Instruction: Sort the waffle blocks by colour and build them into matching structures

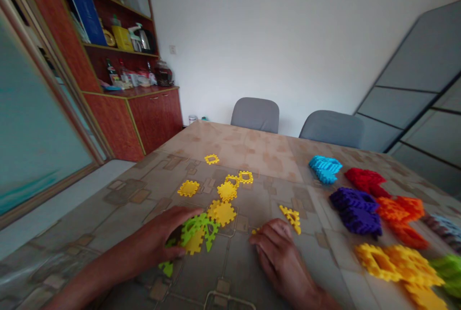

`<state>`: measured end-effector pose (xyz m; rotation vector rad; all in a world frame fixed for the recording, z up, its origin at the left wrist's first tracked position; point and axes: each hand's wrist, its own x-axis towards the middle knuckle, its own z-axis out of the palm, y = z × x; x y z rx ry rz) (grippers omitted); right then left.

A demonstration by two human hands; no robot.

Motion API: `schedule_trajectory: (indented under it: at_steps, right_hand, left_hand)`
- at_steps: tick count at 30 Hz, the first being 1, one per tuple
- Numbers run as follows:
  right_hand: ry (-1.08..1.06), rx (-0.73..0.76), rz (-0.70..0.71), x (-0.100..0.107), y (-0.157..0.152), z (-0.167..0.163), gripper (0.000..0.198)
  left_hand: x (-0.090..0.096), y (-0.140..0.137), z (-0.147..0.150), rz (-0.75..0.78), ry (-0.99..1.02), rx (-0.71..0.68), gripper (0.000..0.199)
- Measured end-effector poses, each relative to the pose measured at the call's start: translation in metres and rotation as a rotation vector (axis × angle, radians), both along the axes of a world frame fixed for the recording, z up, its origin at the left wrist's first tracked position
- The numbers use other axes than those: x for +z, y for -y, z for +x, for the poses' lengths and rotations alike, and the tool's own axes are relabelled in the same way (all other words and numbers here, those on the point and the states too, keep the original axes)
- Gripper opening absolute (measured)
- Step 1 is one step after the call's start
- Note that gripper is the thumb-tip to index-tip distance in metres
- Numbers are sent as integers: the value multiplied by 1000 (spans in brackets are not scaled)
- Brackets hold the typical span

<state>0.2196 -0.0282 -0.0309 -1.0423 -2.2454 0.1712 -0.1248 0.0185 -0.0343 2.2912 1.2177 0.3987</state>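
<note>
At the front left, my left hand (169, 233) curls its thumb and fingers around a small group of toothed interlocking plastic tiles. Green tiles (194, 227) and a yellow tile (193, 243) show in this group, and another green tile (166, 267) sticks out below the thumb. My right hand (279, 250) is closed low over the tabletop, with a bit of a yellow tile (255, 231) peeking out at its fingertips; the rest is hidden. Just beyond it lies a yellow triangular tile (292, 218). Overlapping solid yellow tiles (223, 213) lie beyond my left fingertips.
More yellow tiles (188, 188) and yellow frames (246, 177) are scattered mid-table (266, 156). Colour-sorted stacks stand on the right: light blue (324, 168), red (364, 180), purple (355, 211), orange (400, 211), yellow (399, 264). Two grey chairs (255, 113) stand behind the table.
</note>
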Motion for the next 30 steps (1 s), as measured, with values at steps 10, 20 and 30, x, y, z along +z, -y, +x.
schedule_trajectory:
  at_steps: [10, 20, 30]
  right_hand:
    - [212, 1, -261, -2, -4, -77, 53]
    - [271, -29, -301, 11, 7, -47, 30]
    - [300, -202, -413, 11, 12, -44, 40]
  left_hand:
    - [0, -8, -6, 78, 70, 85, 74]
    - [5, -3, -3, -19, 23, -62, 68]
    - [3, -5, -1, 143, 24, 63, 75]
